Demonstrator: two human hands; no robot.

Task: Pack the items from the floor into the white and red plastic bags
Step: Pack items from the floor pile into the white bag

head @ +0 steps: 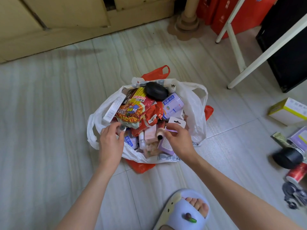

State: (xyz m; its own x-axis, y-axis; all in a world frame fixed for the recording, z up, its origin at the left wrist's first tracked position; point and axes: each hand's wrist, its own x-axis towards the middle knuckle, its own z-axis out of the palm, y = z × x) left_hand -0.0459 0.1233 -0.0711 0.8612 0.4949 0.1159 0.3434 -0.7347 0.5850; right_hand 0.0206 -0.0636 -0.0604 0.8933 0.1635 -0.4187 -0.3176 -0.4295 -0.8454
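Clearly the white bag brims under both hands, left hand pinching a small vial at its near rim, right hand gripping a lilac box, while leftover items lie well off to the bag's right, nearer the right hand.

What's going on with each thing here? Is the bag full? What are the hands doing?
White bag: open, piled full.
Red bag: flat under the white bag.
Noodle packet: lying on top of the pile.
Black case: closed, on top.
Left hand: pinching a small clear item.
Right hand: holding a purple box.
Yellow box: on the floor, unpacked.
Red can: lying on its side.
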